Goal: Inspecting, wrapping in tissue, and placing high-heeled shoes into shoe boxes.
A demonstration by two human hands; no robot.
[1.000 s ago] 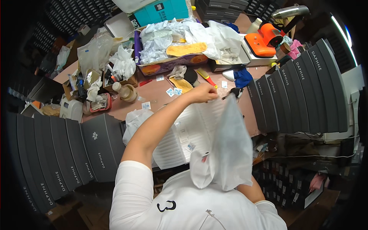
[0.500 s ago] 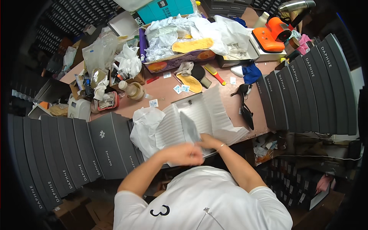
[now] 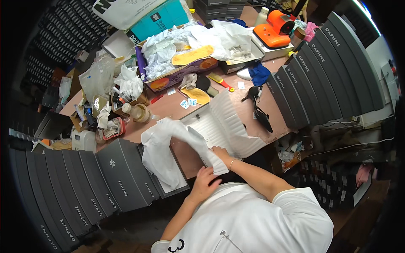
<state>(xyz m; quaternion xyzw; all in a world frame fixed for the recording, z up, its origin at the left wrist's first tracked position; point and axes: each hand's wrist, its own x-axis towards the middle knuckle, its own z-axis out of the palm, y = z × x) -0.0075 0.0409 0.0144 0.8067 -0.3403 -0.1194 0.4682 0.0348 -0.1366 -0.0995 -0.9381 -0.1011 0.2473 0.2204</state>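
Tissue paper: white sheet [image 3: 202,147] on the table [image 3: 168,105], draped from the near edge up and to the left, ending in a crumpled heap [image 3: 158,156] over a grey box lid.
Long axis: runs diagonally, from lower right by the hands to upper left.
Right hand [image 3: 220,154]: closed on the sheet's near end, just at the table edge; the nearer hand.
Left hand [image 3: 204,183]: fingers spread flat, pressing just below the sheet's lower corner, touching it.
Open box [image 3: 223,126]: lined in white ribbed paper, directly beyond the hands.
Black shoe [image 3: 258,111]: right of the box, apart.
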